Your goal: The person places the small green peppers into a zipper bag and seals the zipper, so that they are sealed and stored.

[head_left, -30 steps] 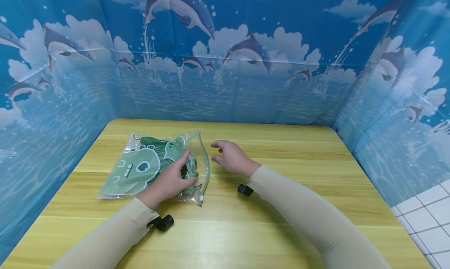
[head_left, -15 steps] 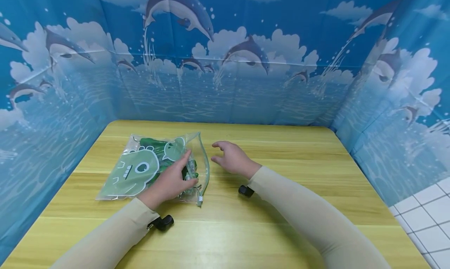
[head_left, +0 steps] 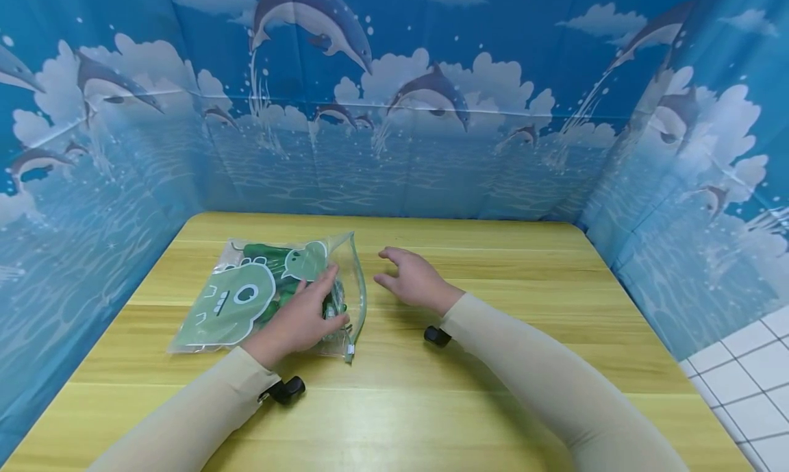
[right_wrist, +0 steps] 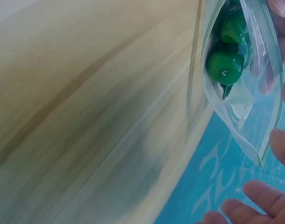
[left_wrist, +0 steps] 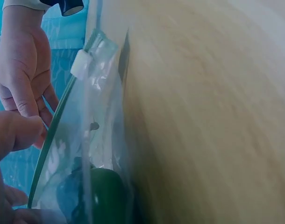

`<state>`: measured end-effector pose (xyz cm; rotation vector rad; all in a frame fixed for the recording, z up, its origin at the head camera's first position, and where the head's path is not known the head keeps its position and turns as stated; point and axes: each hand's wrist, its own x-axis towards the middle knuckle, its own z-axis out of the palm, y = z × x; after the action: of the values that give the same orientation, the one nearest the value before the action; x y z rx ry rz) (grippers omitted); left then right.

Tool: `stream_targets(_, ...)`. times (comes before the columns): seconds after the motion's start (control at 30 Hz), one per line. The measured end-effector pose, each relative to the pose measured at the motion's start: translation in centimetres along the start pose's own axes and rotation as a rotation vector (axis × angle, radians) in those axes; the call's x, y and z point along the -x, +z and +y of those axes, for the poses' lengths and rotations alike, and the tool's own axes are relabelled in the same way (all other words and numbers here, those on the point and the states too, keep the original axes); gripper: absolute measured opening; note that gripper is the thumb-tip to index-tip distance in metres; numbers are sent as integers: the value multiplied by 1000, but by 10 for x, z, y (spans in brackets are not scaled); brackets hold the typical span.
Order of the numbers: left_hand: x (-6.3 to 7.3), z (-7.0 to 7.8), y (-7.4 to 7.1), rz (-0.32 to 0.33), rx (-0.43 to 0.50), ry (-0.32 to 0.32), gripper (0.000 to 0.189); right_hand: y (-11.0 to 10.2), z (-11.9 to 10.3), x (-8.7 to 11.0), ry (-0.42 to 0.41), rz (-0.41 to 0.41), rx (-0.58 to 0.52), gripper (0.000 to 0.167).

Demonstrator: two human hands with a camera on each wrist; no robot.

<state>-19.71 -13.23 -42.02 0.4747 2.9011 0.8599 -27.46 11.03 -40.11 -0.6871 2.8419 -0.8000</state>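
A clear slider zip bag (head_left: 209, 325) printed with green cartoon monsters lies on the left half of the table. Glossy green peppers (right_wrist: 224, 65) show through its gaping mouth in the right wrist view. My left hand (head_left: 301, 323) rests on the bag near the mouth, fingers extended and thumb apart. The white slider (left_wrist: 80, 64) sits at the near end of the green zip strip. Just right of the mouth, my right hand (head_left: 418, 280) hovers with thumb and fingers parted, holding nothing.
The wooden table (head_left: 493, 376) stretches right of and in front of the bag. A blue dolphin-print curtain (head_left: 394, 164) encloses the back and sides. Black wrist cameras (head_left: 287, 391) sit under both wrists. White floor tiles (head_left: 748, 369) show at the right.
My right hand has drifted slightly right, away from the bag's mouth. The left hand's fingers have shifted a little on the bag, and a further fingertip now shows.
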Motion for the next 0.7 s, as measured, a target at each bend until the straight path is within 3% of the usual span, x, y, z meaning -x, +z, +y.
stream_targets(0.43,2,9,2,19,-239,26,98,-4,13,7,-18,2,34,66)
stream_targets(0.7,4,11,-1,19,-281,38,96,-9,19,14,-13,-13,63,70)
